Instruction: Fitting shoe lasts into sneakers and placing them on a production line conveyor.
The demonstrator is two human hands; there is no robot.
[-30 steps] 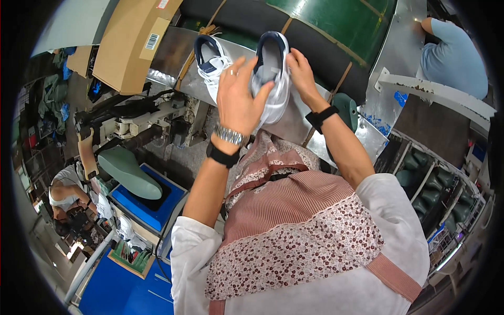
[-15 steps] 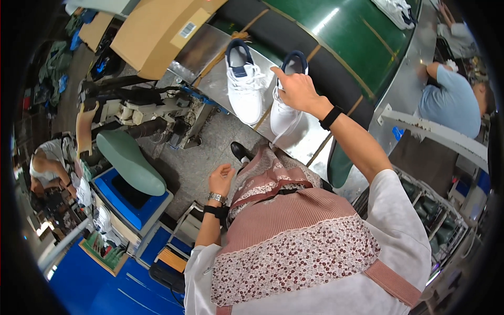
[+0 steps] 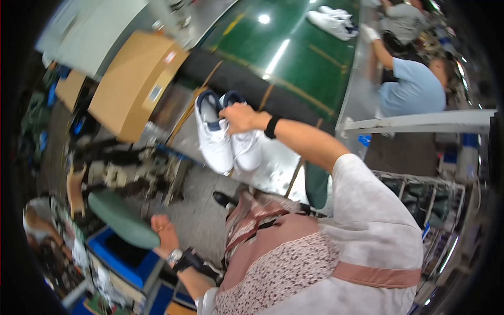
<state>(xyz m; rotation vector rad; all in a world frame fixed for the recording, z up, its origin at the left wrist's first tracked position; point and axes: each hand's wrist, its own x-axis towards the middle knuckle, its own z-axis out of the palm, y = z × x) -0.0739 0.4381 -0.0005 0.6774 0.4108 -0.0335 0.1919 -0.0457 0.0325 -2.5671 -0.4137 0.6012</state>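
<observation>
Two white sneakers, the left one (image 3: 214,149) and the right one (image 3: 249,152), stand side by side and touching on a metal ledge, with dark blue linings. My right hand (image 3: 240,117) is closed on them at their inner collars; its fingertips are partly hidden. White laces lie across the shoe fronts. Low on the left, my left hand (image 3: 165,233) holds nothing, its fingers loosely curled and somewhat blurred. It is beside the tip of a long green padded piece (image 3: 121,218).
A green conveyor belt (image 3: 294,63) runs beyond the ledge, carrying more white shoes (image 3: 333,22). A cardboard box (image 3: 128,86) stands at the left. Across the belt sits a person in a light blue shirt (image 3: 415,86). A white metal bar (image 3: 420,123) juts in from the right.
My right hand has moved from the right sneaker's collar to gripping both shoes, which now touch. My left hand has swung left toward the green pad. The whole view has shifted.
</observation>
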